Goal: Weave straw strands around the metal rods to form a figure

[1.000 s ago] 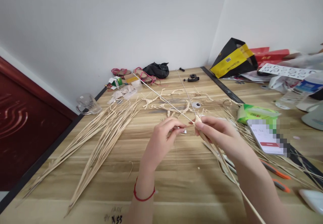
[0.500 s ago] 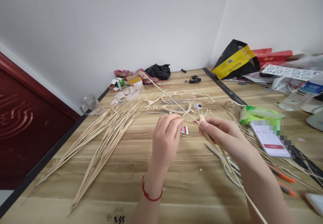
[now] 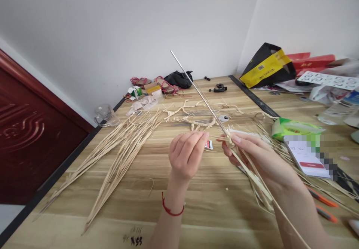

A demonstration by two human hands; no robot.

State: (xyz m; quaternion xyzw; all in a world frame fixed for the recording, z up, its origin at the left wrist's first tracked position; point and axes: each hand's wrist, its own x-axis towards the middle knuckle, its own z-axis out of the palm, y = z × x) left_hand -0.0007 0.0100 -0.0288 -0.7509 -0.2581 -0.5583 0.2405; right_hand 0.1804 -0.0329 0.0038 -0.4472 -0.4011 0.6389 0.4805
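Thin straw-coloured strips (image 3: 120, 166) lie on the surface's (image 3: 146, 223) left side, with room before my left grip (image 3: 186, 153), pinching a pale strand (image 3: 217, 137). A straight silver metal rod (image 3: 194, 86) slants up-left toward the far edge from a pale woven knot (image 3: 230, 142) clamped in my right grip (image 3: 251, 151).

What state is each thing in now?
Bare left hand, pinching a narrow pale strip
Bare right hand, gripping a pale woven knot
Thin silver metal rod, slanting up from the knot
Long pale strip bundles, lying fanned out
Flat white-screened phone, lit
Black plastic bag, crumpled
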